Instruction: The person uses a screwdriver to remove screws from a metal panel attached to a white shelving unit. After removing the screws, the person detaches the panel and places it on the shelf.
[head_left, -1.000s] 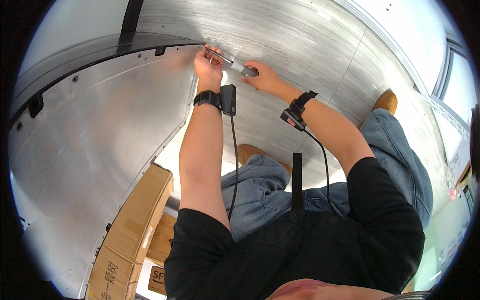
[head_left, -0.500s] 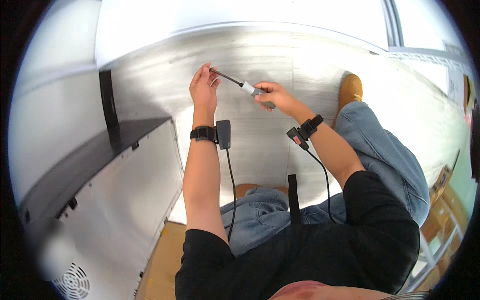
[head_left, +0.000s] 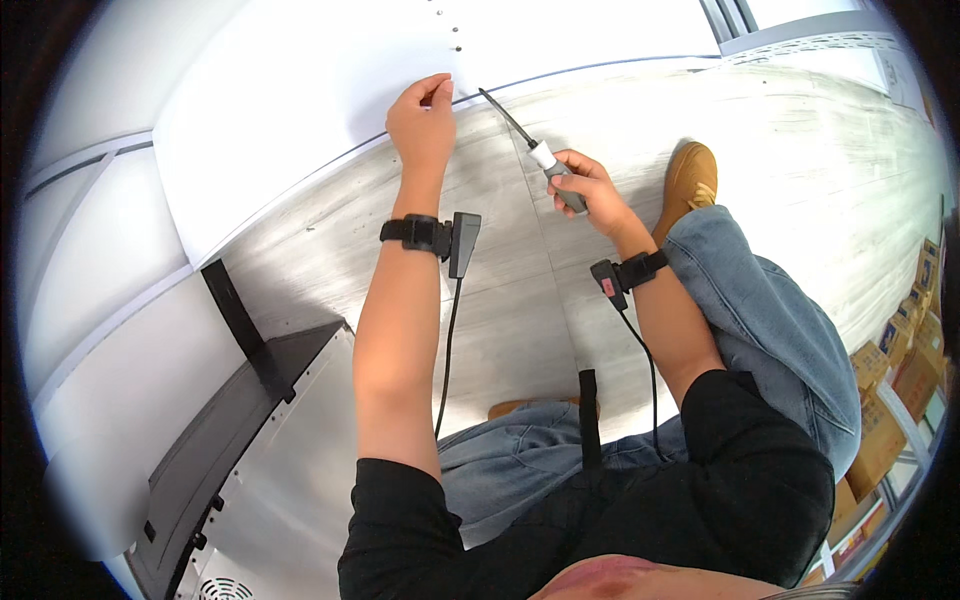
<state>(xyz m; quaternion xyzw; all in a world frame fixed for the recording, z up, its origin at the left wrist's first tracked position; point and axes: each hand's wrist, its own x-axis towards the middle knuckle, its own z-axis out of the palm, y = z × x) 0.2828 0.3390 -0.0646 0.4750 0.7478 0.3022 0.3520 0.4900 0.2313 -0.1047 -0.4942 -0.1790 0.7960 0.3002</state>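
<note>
My right hand (head_left: 592,190) is wrapped round the grey handle of a screwdriver (head_left: 541,154). The dark shaft slants up and to the left, its tip close to the lower edge of a white panel (head_left: 290,110). Against that panel's lower part, my left hand (head_left: 422,124) is closed in a pinch; whatever lies between the fingertips is hidden or too small to name. A gap separates the screwdriver tip from those fingertips. Several small screws or holes (head_left: 457,40) run in a line up the panel above the left hand.
At the lower left stands a metal casing (head_left: 300,440) with a black edge strip (head_left: 215,420) and a round vent. Cardboard boxes (head_left: 880,440) are stacked on the right. Cables hang from black wrist devices on both forearms; my brown shoe (head_left: 690,185) rests on the pale floor.
My left hand has left the screwdriver's tip and moved up to the white panel. The screwdriver has shifted right, its tip now higher. My view has tilted toward the panel.
</note>
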